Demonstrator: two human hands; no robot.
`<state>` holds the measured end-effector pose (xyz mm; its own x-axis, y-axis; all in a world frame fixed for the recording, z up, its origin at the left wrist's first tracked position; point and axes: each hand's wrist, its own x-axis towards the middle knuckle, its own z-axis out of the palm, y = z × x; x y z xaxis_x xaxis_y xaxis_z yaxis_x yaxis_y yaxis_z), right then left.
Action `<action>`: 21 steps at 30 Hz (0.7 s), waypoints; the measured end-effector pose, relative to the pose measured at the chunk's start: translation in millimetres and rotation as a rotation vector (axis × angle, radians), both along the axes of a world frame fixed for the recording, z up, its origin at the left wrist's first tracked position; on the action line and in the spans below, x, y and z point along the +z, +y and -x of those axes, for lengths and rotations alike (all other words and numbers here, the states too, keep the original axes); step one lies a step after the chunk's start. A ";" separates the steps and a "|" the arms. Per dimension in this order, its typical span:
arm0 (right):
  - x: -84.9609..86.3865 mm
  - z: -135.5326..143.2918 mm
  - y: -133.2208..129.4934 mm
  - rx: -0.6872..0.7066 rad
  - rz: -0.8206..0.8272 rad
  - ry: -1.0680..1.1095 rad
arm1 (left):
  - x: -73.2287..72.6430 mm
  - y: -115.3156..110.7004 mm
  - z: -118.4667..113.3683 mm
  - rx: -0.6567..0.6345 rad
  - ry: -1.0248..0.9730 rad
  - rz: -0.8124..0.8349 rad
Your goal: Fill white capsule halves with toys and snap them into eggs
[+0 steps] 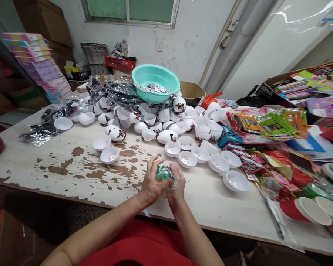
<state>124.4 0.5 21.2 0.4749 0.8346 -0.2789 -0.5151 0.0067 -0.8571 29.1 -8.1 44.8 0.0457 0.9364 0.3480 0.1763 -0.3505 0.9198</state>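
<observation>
Near the table's front edge, my left hand point(152, 183) and my right hand point(178, 181) are cupped around a green item in clear plastic wrap point(163, 173). Its exact kind is hidden by my fingers and some blur. Just beyond my hands stand white plastic half shells, among them one point(187, 159) with a small printed packet inside. To the left, another half shell point(110, 155) also holds a small packet. Farther back lies a pile of white egg shells with dark printed markings, including a closed egg point(167, 136).
A turquoise basin point(155, 79) with small packets stands behind the pile. Clear bags of dark items point(116, 90) lie beside it. Colourful snack-like packets point(274, 123) and red paper bowls point(302, 210) crowd the right side. Stacked boxes point(41, 66) rise at the back left.
</observation>
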 end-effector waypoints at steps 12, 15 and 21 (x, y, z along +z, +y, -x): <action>-6.8 24.7 -9.1 -0.005 -0.111 -0.169 | 8.6 25.9 -0.6 0.199 0.065 -0.035; -10.8 17.3 0.8 -0.044 -0.093 -0.184 | 10.1 22.1 -1.7 0.154 0.045 -0.011; -6.9 4.4 12.1 0.004 -0.063 -0.019 | 16.2 28.8 -2.6 -0.038 0.050 -0.005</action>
